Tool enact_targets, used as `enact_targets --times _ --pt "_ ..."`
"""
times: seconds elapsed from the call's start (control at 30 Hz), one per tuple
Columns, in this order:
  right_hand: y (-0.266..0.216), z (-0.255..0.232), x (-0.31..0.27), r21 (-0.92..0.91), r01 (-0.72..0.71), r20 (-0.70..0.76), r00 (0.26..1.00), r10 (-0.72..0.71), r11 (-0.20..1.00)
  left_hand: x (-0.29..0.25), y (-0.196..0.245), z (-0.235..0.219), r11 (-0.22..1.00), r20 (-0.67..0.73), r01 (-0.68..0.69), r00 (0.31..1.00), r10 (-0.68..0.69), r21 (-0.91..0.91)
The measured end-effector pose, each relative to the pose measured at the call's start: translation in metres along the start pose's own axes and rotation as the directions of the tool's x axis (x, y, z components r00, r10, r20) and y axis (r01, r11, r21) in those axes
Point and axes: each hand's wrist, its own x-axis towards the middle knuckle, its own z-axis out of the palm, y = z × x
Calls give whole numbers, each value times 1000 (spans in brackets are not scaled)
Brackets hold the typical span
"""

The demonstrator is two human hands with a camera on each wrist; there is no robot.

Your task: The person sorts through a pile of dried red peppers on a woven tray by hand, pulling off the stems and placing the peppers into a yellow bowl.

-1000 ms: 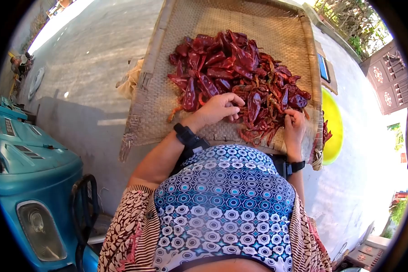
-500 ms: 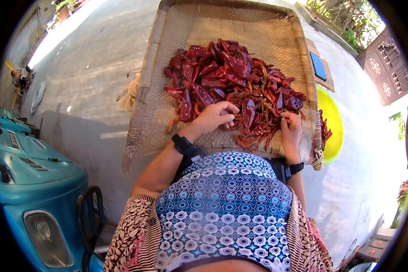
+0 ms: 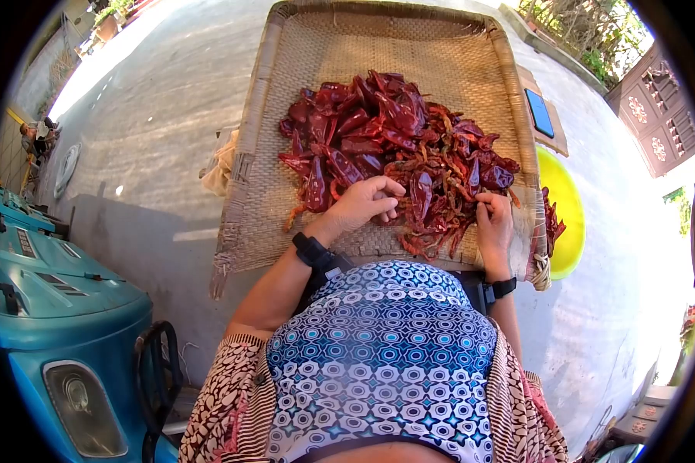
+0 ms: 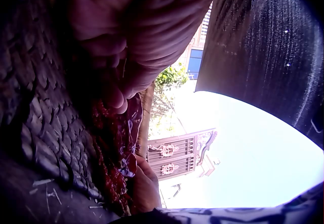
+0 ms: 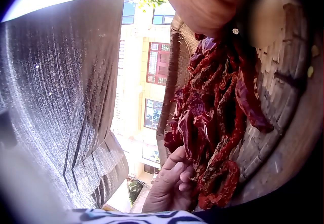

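A heap of dried red chili peppers [image 3: 363, 116] lies on a woven tray [image 3: 309, 46]; some are broad and glossy, others thin and wrinkled. At the near left side of the heap is my left hand [image 3: 361, 207], its fingers loosely bent and the thumb apart from the forefinger. These fingers [image 5: 174, 176] show beside wrinkled peppers in the right wrist view. My right hand [image 3: 496, 225] is at the heap's near right edge, fingers curled in and fingertips right at a pepper. I cannot tell whether it grips that pepper.
Right of the tray, a yellow basin [image 3: 565, 220] holds more red peppers. A blue-screened phone [image 3: 539, 113] lies on cardboard [image 3: 552, 139] behind it. A tan cloth [image 3: 220, 166] is beside the tray's left rim. At lower left stands a teal vehicle [image 3: 62, 309] beside a black metal frame [image 3: 150, 370].
The head view has tilted slightly, so the tray and heap appear lower than a second ago. Both hands keep nearly the same places at the heap.
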Motion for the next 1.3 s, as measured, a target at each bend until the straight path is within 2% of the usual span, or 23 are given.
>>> enact_targets --times 0.3,0.47,0.97,1.3 --pt "0 0 0 -4 -8 -1 1000 8 1000 2 -5 0 999 -3 -45 999 45 -12" --pt "2 1 0 -19 33 -18 999 -33 999 4 -7 -2 999 -5 -45 999 45 -3" --pt "-1 -1 0 -15 -22 15 1000 23 1000 5 -10 -3 999 -2 -50 999 50 6" --pt "0 0 1 -48 16 10 1000 -15 999 6 -10 -2 999 -5 -46 999 46 -7"
